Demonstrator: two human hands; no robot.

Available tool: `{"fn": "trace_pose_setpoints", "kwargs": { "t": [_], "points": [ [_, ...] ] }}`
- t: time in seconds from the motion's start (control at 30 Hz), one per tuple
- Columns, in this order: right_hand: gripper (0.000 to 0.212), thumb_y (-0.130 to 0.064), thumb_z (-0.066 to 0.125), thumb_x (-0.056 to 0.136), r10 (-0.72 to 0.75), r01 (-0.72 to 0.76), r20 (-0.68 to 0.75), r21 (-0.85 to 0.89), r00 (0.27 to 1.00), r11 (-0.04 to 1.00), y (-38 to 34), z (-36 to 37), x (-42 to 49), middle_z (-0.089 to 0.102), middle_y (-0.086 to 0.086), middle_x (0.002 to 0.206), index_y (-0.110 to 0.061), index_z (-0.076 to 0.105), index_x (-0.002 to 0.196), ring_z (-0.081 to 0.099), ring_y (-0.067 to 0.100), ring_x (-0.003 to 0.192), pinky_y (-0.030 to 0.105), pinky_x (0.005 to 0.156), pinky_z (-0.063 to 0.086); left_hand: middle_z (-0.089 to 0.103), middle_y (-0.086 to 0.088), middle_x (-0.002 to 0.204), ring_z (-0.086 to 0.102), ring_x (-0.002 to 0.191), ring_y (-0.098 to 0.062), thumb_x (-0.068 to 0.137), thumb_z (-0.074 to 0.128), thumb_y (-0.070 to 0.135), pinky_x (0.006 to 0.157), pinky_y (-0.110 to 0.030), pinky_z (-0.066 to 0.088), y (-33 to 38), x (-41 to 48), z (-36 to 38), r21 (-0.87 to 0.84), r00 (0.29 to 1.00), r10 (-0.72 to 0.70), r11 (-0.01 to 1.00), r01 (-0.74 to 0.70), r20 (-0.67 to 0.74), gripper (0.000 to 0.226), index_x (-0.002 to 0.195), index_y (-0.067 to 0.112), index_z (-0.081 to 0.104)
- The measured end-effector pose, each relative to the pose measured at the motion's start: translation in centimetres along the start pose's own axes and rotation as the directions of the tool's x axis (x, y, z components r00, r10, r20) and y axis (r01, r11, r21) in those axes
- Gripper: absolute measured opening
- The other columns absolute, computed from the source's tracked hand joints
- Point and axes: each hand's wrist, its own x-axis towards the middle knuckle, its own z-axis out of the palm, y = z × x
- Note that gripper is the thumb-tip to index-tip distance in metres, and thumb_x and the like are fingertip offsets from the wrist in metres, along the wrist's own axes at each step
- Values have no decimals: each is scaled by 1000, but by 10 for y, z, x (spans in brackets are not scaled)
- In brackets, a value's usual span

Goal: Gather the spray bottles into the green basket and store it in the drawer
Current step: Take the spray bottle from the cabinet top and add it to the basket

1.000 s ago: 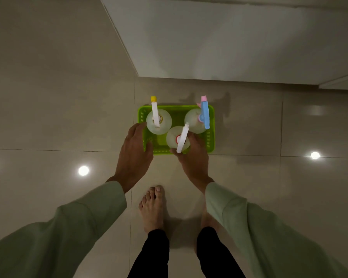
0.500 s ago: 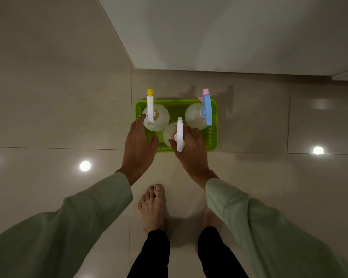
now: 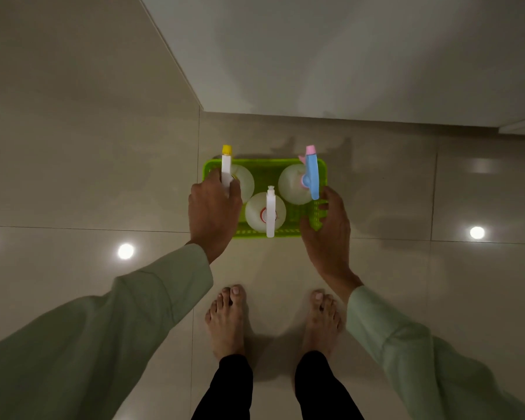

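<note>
With your left hand [image 3: 214, 209] curled over the left rim of the green basket [image 3: 273, 166] and your right hand [image 3: 328, 225] spread open at its right corner, grip both short sides; whether either has closed is unclear. On the floor [image 3: 73, 147], its thin lattice probably flexes, and three upright spray bottles [image 3: 265, 212] make it top-heavy.

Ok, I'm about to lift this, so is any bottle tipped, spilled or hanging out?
Nothing stands out. All three spray bottles stand upright inside the green basket, no liquid shows on the floor, and the left hand and right hand flank the basket's sides.
</note>
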Motion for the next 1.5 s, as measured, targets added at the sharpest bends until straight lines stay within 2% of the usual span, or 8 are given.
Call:
{"fn": "trace_pose_setpoints", "kwargs": {
  "t": [0.13,0.33,0.43,0.57,0.9,1.1,1.27,1.5],
  "points": [
    [63,-20,74,86,-18,17,19,38,1000,999,-17,3,23,63,5,130,-12,46,142,62,25,115,42,95,53,64,-16,76,40,63,-25,97,49,27,63,-27,22,2,1,4,71,999,10,997,-7,-43,25,81,9,53],
    [15,-17,69,94,-91,93,-110,14,990,996,-31,17,39,66,10,76,-4,66,99,61,25,64,40,64,54,63,-18,72,41,61,-28,96,49,28,62,-34,29,2,-2,8,53,999,20,998,-19,-27,29,78,7,55],
    [17,-18,68,95,-103,99,-159,-30,982,995,-32,23,41,60,9,66,-2,66,90,53,21,53,28,53,45,64,-19,73,46,62,-33,96,51,28,61,-39,37,1,-1,6,53,999,35,998,-35,-10,28,78,7,56],
    [19,-21,67,96,-111,107,-151,-40,982,994,-31,28,39,61,9,68,-2,67,95,53,18,54,16,54,40,62,-17,69,44,59,-32,97,51,27,60,-38,36,1,-1,4,61,998,68,996,-68,6,26,74,16,45],
    [19,-21,69,94,-148,143,-126,-48,981,989,-24,24,38,67,9,79,-5,64,102,63,24,65,42,65,58,65,-17,76,51,62,-31,98,50,28,61,-38,41,-1,0,1,80,992,119,989,-122,45,26,88,5,57],
    [76,-23,71,86,14,-13,-21,63,1000,998,-30,10,14,56,7,137,-12,35,151,60,27,120,44,98,52,69,3,93,63,73,-24,90,62,33,70,-32,46,-3,-6,-6,-47,991,107,994,-103,79,36,117,12,52],
    [47,-29,59,90,-97,96,-262,-17,960,995,-53,6,-35,57,8,121,-8,50,131,60,25,104,41,78,55,69,1,116,67,87,-19,89,63,42,77,-30,51,-8,-22,-19,-102,993,106,990,-100,54,55,135,21,41],
    [39,-35,69,91,-133,121,-30,-262,991,958,-69,35,-34,74,9,80,-7,62,117,70,32,71,36,60,53,64,-9,128,67,106,-29,94,55,47,85,-49,58,-12,-39,-28,-106,997,59,993,-53,53,54,137,17,42]
  ]
}}
